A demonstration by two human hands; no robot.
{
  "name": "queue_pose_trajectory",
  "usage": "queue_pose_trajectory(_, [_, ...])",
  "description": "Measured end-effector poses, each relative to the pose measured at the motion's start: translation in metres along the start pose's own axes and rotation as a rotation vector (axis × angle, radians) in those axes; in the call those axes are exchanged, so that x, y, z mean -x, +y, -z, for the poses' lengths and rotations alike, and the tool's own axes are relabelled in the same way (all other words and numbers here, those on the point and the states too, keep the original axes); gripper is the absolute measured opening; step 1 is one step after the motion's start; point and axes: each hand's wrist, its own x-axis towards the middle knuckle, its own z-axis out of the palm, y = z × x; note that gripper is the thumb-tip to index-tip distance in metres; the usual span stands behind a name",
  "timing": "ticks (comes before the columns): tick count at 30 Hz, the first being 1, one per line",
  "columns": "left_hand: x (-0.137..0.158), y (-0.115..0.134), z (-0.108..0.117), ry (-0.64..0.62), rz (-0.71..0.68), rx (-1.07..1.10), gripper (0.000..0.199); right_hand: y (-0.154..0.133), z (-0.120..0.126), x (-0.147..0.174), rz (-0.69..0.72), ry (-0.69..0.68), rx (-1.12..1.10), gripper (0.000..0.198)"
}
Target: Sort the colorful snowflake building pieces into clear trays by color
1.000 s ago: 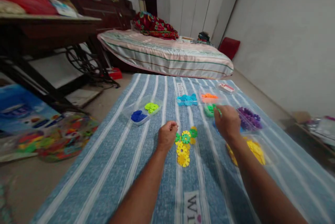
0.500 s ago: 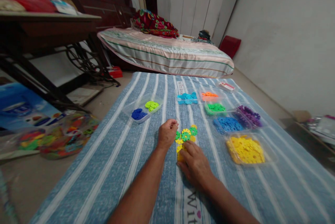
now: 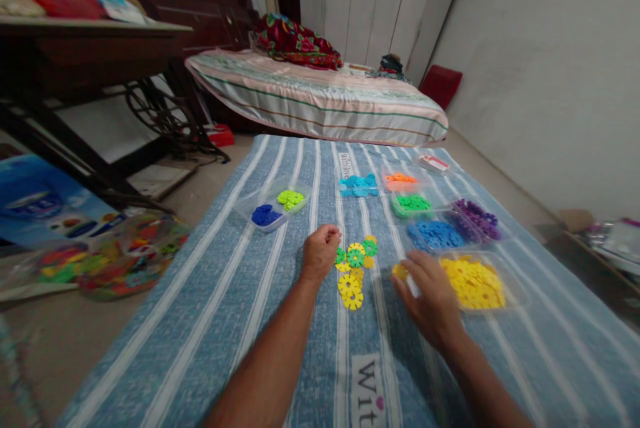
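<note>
A flat arrangement of yellow and green slotted plastic discs (image 3: 355,258) lies on the striped cloth, with more yellow discs (image 3: 349,283) running down toward me. My left hand (image 3: 320,253) rests just left of it, fingers curled and pinched; what they hold, if anything, is hidden. Over the cloth to the right is my right hand (image 3: 434,291), beside the clear tub of yellow discs (image 3: 474,283). A yellow disc (image 3: 400,271) shows between its thumb and index finger.
Clear tubs hold blue discs (image 3: 436,235), purple discs (image 3: 477,218), green discs (image 3: 412,203), orange discs (image 3: 400,178) and light-blue discs (image 3: 359,185). On the left, another tub has dark-blue discs (image 3: 265,215) and lime discs (image 3: 291,199). A bed (image 3: 320,105) stands beyond.
My right hand has moved right, from the yellow discs of the arrangement to beside the yellow tub, with a yellow disc at its fingertips. My left hand has stayed in place.
</note>
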Motion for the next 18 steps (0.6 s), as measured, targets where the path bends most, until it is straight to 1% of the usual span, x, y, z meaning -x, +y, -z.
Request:
queue_pose_trajectory(2, [0.0,0.0,0.0,0.0,0.0,0.004,0.01,0.027,0.019,-0.003,-0.078,0.031,0.162,0.025])
queue_pose_trajectory(4, [0.0,-0.001,-0.001,-0.001,0.0,0.008,0.01,0.046,0.034,-0.004,-0.176,0.024,0.349,0.029])
queue_pose_trajectory(6, [-0.001,-0.001,-0.001,-0.002,-0.001,0.011,0.011,0.053,0.04,-0.003,-0.235,0.002,0.456,0.031])
queue_pose_trajectory(7, [-0.001,0.0,-0.001,-0.002,-0.001,0.01,0.011,0.052,0.039,-0.001,-0.236,-0.009,0.454,0.031])
queue_pose_trajectory(9, [0.0,0.001,-0.001,0.0,-0.001,0.007,0.011,0.039,0.03,0.003,-0.192,-0.026,0.355,0.028])
queue_pose_trajectory(12, [0.0,0.003,0.0,0.001,0.001,0.0,0.011,0.005,0.007,0.008,-0.101,-0.058,0.148,0.02])
queue_pose_trajectory(15, [0.001,0.004,0.001,-0.001,0.004,-0.003,0.01,-0.03,-0.015,0.01,-0.046,-0.148,-0.007,0.017])
queue_pose_trajectory(18, [0.001,0.005,0.001,-0.002,0.006,-0.005,0.01,-0.056,-0.031,0.005,-0.048,-0.251,-0.08,0.023])
